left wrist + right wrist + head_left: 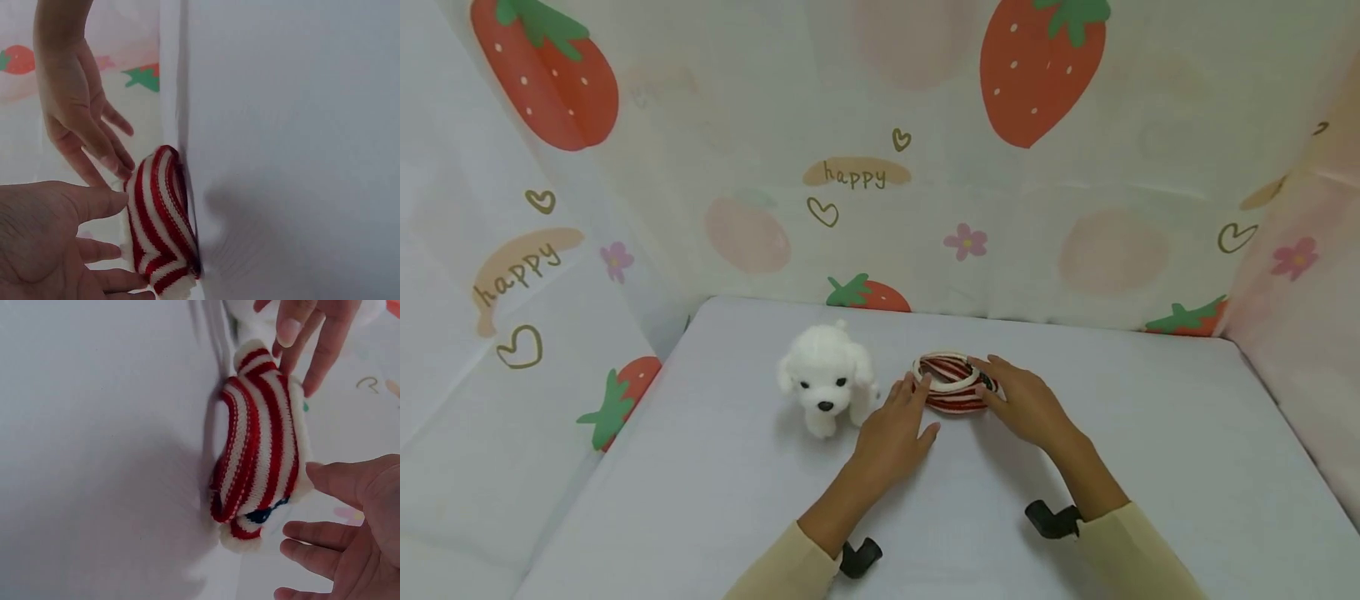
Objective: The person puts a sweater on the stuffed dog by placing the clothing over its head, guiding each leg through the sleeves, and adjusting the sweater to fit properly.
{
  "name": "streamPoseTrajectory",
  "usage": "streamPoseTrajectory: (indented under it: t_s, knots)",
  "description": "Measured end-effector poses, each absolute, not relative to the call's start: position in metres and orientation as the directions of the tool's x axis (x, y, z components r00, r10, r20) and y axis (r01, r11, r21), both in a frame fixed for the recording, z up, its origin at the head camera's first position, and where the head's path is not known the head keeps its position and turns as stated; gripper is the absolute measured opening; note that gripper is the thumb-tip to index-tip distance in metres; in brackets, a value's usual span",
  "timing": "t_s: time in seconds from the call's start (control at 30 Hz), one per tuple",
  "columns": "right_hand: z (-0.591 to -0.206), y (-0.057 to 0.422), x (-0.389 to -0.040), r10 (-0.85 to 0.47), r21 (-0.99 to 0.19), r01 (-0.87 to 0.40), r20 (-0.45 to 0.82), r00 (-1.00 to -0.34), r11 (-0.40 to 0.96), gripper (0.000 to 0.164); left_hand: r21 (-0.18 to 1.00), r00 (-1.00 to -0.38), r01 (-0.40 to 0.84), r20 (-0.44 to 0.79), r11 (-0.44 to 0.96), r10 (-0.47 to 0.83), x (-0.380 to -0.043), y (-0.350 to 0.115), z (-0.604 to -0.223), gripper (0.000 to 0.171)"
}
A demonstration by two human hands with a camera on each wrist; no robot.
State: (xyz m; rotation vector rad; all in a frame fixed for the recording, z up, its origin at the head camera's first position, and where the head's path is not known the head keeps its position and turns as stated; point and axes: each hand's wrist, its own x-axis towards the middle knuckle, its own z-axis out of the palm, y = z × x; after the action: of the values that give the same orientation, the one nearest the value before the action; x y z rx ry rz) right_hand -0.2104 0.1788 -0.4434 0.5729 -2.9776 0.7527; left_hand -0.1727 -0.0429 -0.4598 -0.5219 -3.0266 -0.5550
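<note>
A small knitted pet sweater [958, 402] with red and white stripes and a white ribbed edge lies on the white table. My left hand [889, 437] is at its left side, fingers extended and fingertips at the edge. From the right, my right hand [1028, 406] reaches over it with loosely spread fingers near the rim. In the right wrist view the right thumb meets the sweater's [269, 434] white edge, and a dark blue patch shows beside a short sleeve. Neither hand is curled round the knit. A white plush dog [829, 375] stands just left of the left hand.
The white table [700, 508] ends at a back wall cloth [880, 108] printed with strawberries, hearts and "happy". Similar cloth hangs at both sides. A black wrist mount [861, 557] is on the left arm, another black mount [1051, 518] on the right.
</note>
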Motion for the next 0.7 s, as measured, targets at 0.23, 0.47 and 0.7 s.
streamPoseTrajectory:
  t_s: [0.23, 0.47, 0.7]
  knots:
    - [-0.449, 0.175, -0.217, -0.342, -0.481, -0.357, 0.122, -0.932, 0.801, 0.042, 0.306, -0.94, 0.34, 0.149, 0.889, 0.308, -0.182, -0.039, -0.465, 0.063]
    - [-0.453, 0.171, -0.218, -0.289, -0.46, -0.341, 0.181, -0.94, 0.82, 0.021, 0.257, -0.922, 0.351, 0.264, 0.9, 0.284, -0.184, -0.036, -0.467, 0.047]
    - [-0.448, 0.169, -0.207, -0.239, -0.441, -0.367, 0.318, -0.917, 0.819, 0.018, 0.303, -0.906, 0.39, 0.296, 0.87, 0.303, -0.177, -0.038, -0.459, 0.052]
